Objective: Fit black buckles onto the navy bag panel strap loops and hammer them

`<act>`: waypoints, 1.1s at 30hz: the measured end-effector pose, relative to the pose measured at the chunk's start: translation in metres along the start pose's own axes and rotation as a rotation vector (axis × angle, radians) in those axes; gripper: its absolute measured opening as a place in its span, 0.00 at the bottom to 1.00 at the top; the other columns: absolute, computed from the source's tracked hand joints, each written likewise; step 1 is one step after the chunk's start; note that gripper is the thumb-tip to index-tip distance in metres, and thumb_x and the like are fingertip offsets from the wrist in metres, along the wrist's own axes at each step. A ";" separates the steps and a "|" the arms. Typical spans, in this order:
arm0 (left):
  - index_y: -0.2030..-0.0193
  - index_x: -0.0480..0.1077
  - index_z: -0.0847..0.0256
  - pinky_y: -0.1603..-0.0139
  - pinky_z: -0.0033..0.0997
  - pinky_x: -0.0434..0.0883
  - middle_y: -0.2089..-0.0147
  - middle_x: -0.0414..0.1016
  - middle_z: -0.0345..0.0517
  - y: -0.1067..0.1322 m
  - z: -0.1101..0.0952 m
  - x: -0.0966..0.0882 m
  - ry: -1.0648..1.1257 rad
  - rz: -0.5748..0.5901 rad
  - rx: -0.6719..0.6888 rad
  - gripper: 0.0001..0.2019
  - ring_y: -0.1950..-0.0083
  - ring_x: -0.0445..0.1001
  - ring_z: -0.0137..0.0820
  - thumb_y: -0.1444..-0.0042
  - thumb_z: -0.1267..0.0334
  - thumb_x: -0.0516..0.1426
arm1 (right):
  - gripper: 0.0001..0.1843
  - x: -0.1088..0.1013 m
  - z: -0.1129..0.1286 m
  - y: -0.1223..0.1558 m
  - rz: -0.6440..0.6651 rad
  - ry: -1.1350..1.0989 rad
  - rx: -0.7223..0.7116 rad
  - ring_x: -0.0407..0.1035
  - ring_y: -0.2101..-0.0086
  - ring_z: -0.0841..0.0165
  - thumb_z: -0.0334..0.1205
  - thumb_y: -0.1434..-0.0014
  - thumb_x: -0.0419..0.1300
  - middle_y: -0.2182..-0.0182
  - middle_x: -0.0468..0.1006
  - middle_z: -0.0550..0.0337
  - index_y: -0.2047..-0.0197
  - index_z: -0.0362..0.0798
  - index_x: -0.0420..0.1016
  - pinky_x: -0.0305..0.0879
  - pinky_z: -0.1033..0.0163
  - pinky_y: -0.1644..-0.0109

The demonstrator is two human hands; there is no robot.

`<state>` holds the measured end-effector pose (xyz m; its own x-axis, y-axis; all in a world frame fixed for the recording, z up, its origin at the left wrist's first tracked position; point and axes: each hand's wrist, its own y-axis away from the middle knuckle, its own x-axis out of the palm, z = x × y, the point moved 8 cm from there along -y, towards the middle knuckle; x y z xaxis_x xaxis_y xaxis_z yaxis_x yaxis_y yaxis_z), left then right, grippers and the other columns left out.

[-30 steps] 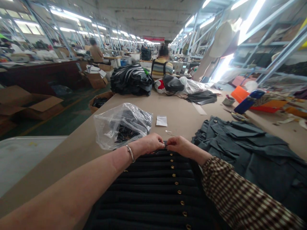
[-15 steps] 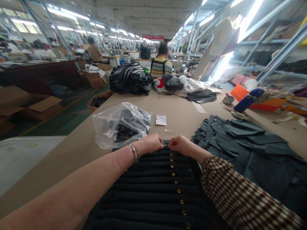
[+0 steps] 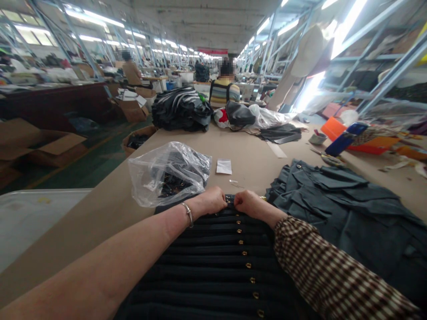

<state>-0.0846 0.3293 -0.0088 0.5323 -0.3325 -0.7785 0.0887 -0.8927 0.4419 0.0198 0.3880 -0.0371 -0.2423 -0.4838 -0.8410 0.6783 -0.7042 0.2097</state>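
Dark folded fabric pieces [image 3: 213, 258] lie overlapped in rows before me, a line of small gold metal fittings [image 3: 248, 266] running down them. At the far end of the rows, my left hand [image 3: 214, 200] is closed in a pinch on the topmost dark fabric piece [image 3: 230, 199]. Just right of it, my right hand [image 3: 247, 203] pinches the same piece, a short stretch with a shiny metal fitting showing between the hands. Fingertips are partly hidden. A clear plastic bag [image 3: 142, 171] with dark pieces inside sits beyond my left wrist.
Dark green garments [image 3: 336, 209] are heaped at the right. A white paper square [image 3: 223, 166] lies on the table [image 3: 247, 149]. Scissors [image 3: 332, 160], a blue object [image 3: 345, 141] and an orange bin [image 3: 373, 144] stand far right. A dark fabric pile [image 3: 180, 109] and a seated person [image 3: 224, 89] are beyond.
My right hand and forearm have shifted slightly left, and the wrist has turned a little. My left hand stays nearly in place, still pinching the fabric.
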 end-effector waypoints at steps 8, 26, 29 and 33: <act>0.70 0.77 0.65 0.74 0.25 0.60 0.79 0.71 0.43 -0.002 0.010 -0.007 0.038 -0.063 0.028 0.06 0.76 0.66 0.27 0.54 0.68 0.58 | 0.08 -0.003 0.002 0.001 -0.020 0.038 0.014 0.66 0.76 0.72 0.29 0.56 0.58 0.79 0.75 0.63 0.74 0.47 0.78 0.55 0.69 0.74; 0.53 0.71 0.60 0.84 0.20 0.50 0.77 0.66 0.36 0.041 -0.005 -0.003 0.846 -0.018 0.074 0.19 0.81 0.60 0.21 0.44 0.49 0.55 | 0.19 0.005 0.052 0.045 -0.076 -1.204 0.041 0.65 0.78 0.75 0.48 0.58 0.67 0.76 0.75 0.63 0.67 0.44 0.73 0.61 0.68 0.72; 0.55 0.72 0.60 0.85 0.20 0.49 0.78 0.64 0.35 0.043 -0.007 0.000 0.932 -0.023 0.086 0.19 0.83 0.59 0.21 0.46 0.48 0.58 | 0.14 -0.004 0.050 0.044 -0.174 -1.192 0.005 0.62 0.79 0.76 0.43 0.59 0.67 0.79 0.73 0.64 0.71 0.43 0.74 0.59 0.68 0.73; 0.62 0.70 0.60 0.85 0.20 0.48 0.77 0.61 0.32 0.045 -0.008 0.000 0.974 -0.033 0.080 0.14 0.84 0.57 0.19 0.45 0.50 0.56 | 0.10 -0.022 0.049 0.045 -0.294 -1.132 -0.017 0.60 0.79 0.76 0.42 0.55 0.63 0.81 0.69 0.66 0.72 0.44 0.71 0.57 0.68 0.73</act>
<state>-0.0743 0.2917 0.0142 0.9962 0.0579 -0.0656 0.0781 -0.9268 0.3672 0.0221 0.3417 0.0153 -0.8654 -0.4960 0.0707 0.5003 -0.8633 0.0672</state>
